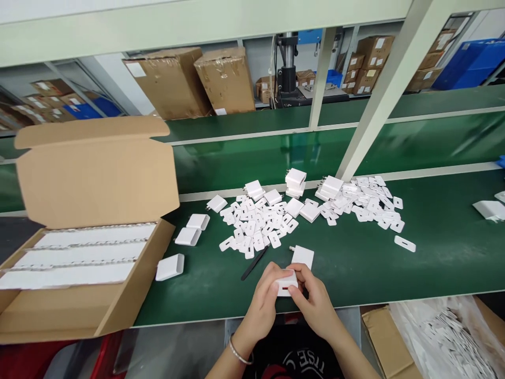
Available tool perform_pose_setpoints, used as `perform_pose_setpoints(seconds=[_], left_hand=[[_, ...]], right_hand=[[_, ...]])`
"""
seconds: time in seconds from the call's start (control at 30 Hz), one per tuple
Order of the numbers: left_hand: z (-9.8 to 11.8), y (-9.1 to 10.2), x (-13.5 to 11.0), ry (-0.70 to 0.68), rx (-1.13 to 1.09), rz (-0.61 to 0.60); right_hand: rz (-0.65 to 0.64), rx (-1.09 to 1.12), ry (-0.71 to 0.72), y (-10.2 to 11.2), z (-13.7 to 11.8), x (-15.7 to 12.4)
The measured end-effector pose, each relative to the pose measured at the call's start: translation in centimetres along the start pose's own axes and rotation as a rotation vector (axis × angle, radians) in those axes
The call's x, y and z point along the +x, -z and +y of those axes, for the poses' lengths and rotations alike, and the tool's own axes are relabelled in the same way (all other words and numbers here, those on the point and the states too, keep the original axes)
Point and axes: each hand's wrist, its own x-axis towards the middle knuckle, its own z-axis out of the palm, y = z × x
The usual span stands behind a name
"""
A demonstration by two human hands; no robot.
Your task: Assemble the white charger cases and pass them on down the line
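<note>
A: Three rows of white packed parts are seen in the open carton (79, 310), kept at the left within reach.

B: And the hands?

A: One white charger body (286, 286) is pinched between left hand (263, 301) and right hand (313, 300), both closed on it, at the table's near edge. Small white plates (256, 223) are heaped just behind, probably for easy picking.

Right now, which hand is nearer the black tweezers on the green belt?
Left. The left hand sits just below and right of the black tweezers, near their lower tip. The right hand is farther right, past the white charger both hands hold.
</note>
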Motion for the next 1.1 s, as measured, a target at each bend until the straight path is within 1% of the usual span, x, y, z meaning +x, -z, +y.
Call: perform_pose_setpoints(seconds=[0.23,0.47,0.6,0.73,0.83,0.9,1.0,1.03,1.1], left_hand=[[0.0,0.0,0.3,-0.062,0.071,0.014],[0.6,-0.2,0.1,-0.035,0.045,-0.02],[0.7,-0.1,0.0,-0.024,0.051,-0.042],[0.4,0.0,0.0,-0.065,0.093,-0.034],[0.4,-0.1,-0.1,-0.073,0.095,-0.028],[0.5,-0.1,-0.1,-0.033,0.033,-0.011],[0.9,0.1,0.3,0.097,-0.195,0.025],[1.1,0.2,0.5,0.137,-0.279,0.02],[1.4,0.5,0.8,0.183,-0.384,-0.042]], right_hand=[[-0.013,0.025,-0.012,0.0,0.1,0.0],[0.047,0.068,-0.009,-0.3,0.2,-0.2],[0.02,0.075,0.03,0.1,0.4,-0.3],[-0.011,0.05,0.021,0.3,0.3,-0.4],[-0.014,0.076,0.03,0.2,0.5,-0.5],[-0.006,0.109,0.046,0.2,0.9,-0.7],[0.03,0.149,0.082,0.2,1.6,-0.9],[0.04,0.149,0.093,0.3,1.7,-0.9],[0.042,0.117,0.114,0.4,1.7,-0.8]])
